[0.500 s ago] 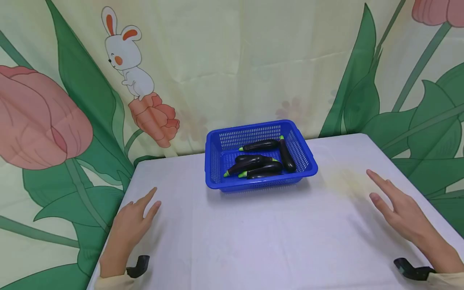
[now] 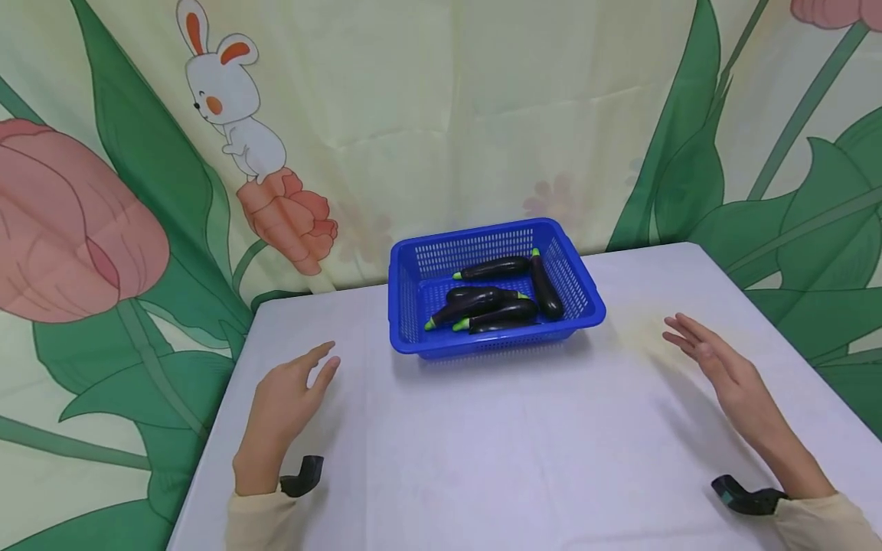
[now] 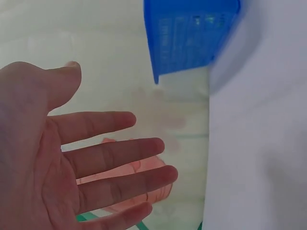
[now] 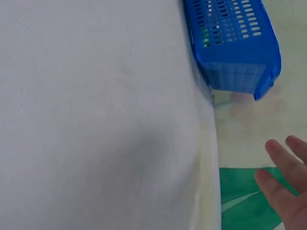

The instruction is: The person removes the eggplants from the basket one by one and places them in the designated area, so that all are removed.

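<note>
A blue, rectangular, latticed basket that looks like plastic [image 2: 496,341] is sitting at 12 o'clock on the tabletop, near its far edge, and several glossy, purple-black, club-shaped eggplants with green stem ends [image 2: 477,304] are lying inside. The basket itself is probably light and mildly springy, most of its weight coming from the load; its rolled rim is offering the surest hold at 9 and 3 o'clock, where a level lift should keep the eggplants from rolling. Their taut, smooth skins are likely slippery and prone to bruising, so a grip around the thick middle seems best. One eggplant is leaning along the basket's 3 o'clock wall, and the others are mostly lying crosswise. At 8 o'clock from the basket, the left hand [image 2: 281,402] is hanging bare, its fingers extended and thumb standing apart; at 4 o'clock, the right hand [image 2: 737,394] is hanging likewise, fingers loosely spread, both touching nothing. Cream fabric sleeves [image 2: 262,524] are covering the forearms. A matte white cloth [image 2: 482,444] is covering the tabletop, and behind it a creased, pale-yellow printed curtain [image 2: 386,92] is hanging, showing a white rabbit [image 2: 223,88] at 10 o'clock.
</note>
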Available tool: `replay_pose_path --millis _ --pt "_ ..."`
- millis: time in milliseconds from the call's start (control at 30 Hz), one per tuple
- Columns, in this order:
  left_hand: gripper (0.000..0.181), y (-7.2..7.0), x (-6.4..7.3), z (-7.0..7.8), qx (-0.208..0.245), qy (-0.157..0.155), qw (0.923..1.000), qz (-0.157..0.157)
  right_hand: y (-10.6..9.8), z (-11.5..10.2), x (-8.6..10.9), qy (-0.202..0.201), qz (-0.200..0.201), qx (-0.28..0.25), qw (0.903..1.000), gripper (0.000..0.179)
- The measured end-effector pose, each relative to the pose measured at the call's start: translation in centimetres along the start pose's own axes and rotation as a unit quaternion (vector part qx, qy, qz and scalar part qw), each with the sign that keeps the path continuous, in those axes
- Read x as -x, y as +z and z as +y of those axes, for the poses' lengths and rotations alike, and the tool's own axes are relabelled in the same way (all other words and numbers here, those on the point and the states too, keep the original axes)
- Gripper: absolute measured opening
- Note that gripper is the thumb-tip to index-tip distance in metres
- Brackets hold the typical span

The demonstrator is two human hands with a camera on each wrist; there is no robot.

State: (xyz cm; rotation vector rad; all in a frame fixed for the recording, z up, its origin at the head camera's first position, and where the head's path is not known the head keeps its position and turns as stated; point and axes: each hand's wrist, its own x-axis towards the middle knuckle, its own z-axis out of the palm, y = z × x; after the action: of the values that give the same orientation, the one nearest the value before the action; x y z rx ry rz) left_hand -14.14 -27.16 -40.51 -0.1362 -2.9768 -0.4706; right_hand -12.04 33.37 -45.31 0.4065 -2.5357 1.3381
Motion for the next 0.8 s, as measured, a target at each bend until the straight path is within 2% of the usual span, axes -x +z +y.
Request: replay_pose_path --millis 100,267,367,500,600,700,800 --pt "0.056 0.3 -0.5 0.9 0.008 0.001 1.0000 0.002 0.6 -0.1 -0.7 0.001 -0.010 -0.027 0.9996 0.051" --pt "0.049 0.7 -1.2 2.3 0.023 0.008 0.9994 0.023 1.7 -0.4 -1.6 0.011 -0.025 -0.080 0.9964 0.049" --pt "0.044 1.0 -1.7 3.2 0.027 0.013 0.9987 0.041 2.4 -0.6 -2.0 0.015 -0.031 -0.144 0.9890 0.049" --pt "0.040 1.5 -2.4 4.6 0.042 0.027 0.9962 0.072 3.1 -0.6 -2.8 0.020 -0.042 -0.239 0.9699 0.049" --pt "0.037 1.7 -2.8 5.6 0.057 0.038 0.9931 0.095 3.6 -0.6 -3.7 0.033 -0.059 -0.287 0.9556 0.050" --pt "0.038 1.8 -3.4 6.5 0.072 0.048 0.9901 0.111 4.2 -0.5 -4.7 0.045 -0.073 -0.338 0.9371 0.052" --pt "0.040 2.1 -3.9 7.5 0.088 0.060 0.9879 0.113 4.8 0.2 -5.6 0.043 -0.088 -0.392 0.9148 0.054"
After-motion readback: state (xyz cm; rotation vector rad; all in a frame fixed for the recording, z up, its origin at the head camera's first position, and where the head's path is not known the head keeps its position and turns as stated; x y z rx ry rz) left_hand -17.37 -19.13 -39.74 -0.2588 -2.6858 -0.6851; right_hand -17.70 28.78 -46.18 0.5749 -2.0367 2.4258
